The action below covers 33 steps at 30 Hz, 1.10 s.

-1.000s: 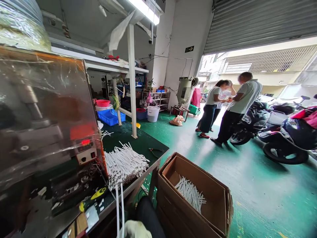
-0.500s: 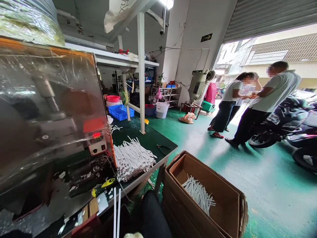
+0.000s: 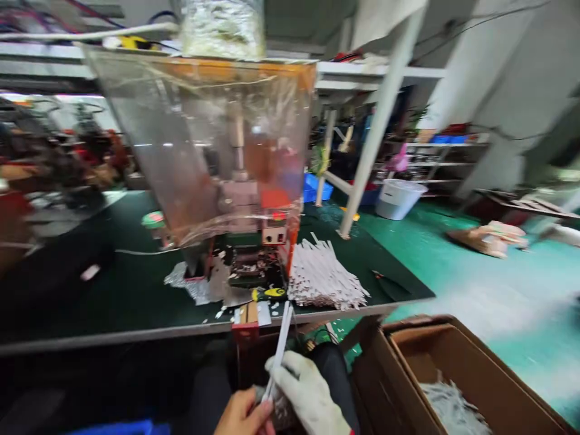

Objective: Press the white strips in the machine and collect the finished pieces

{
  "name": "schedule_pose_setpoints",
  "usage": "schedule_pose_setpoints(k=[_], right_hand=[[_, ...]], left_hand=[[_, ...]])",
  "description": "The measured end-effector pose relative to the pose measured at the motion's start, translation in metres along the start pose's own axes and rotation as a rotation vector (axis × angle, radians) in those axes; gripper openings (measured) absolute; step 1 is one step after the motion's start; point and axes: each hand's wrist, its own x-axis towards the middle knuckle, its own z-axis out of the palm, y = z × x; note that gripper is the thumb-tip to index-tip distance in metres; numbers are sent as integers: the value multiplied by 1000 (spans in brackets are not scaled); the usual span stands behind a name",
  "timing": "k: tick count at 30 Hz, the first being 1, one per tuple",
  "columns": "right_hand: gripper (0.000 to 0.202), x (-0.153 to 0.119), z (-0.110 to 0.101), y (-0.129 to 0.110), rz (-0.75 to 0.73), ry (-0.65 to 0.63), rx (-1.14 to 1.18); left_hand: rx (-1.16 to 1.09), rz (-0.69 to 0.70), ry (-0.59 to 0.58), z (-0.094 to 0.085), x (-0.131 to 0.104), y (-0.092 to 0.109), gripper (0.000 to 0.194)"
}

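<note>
My right hand [image 3: 306,386], in a white work glove, is closed around a pair of long white strips [image 3: 283,336]. They point up and away from me, their far tips near the table edge. Bare and curled, my left hand [image 3: 247,414] pinches the same strips at their lower end. Beyond them, a large heap of similar white strips [image 3: 324,275] lies on the dark green table [image 3: 145,302]. Behind the heap's left side stands a machine [image 3: 240,205] under a clear plastic cover, with a small control box [image 3: 274,234].
A cardboard box [image 3: 430,338] with white strips inside stands at my right. Pliers [image 3: 392,284] lie near the table's right corner. A yellow-and-black tool [image 3: 274,293] lies before the machine. A white post [image 3: 380,121] rises behind the heap. Blue plastic [image 3: 118,428] shows at the lower left.
My view has swung left from the doorway and two people to the machine. Both hands have come into view on the strips, which only partly showed before.
</note>
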Motion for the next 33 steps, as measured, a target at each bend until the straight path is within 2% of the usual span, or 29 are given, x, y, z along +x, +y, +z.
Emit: schedule_pose_setpoints(k=[4, 8, 11, 14, 20, 29, 33], right_hand=[[44, 34, -11, -26, -74, -142, 96], [41, 76, -17, -56, -103, -219, 181], [38, 108, -7, -64, -42, -270, 325], [34, 130, 11, -58, 39, -292, 468], [26, 138, 33, -47, 101, -205, 646], [30, 143, 33, -48, 161, -276, 704], [25, 145, 34, -48, 184, -236, 690]], left_hand=[[-238, 151, -140, 2, -2, 20, 63], [-359, 208, -115, -5, 0, 54, 58], [-415, 213, -95, -17, 5, 68, 56], [-454, 192, -55, -28, 11, 69, 58], [-394, 157, -94, -41, 16, 65, 50], [-387, 149, -153, -47, 18, 68, 44], [-377, 142, -140, -46, 18, 69, 46]])
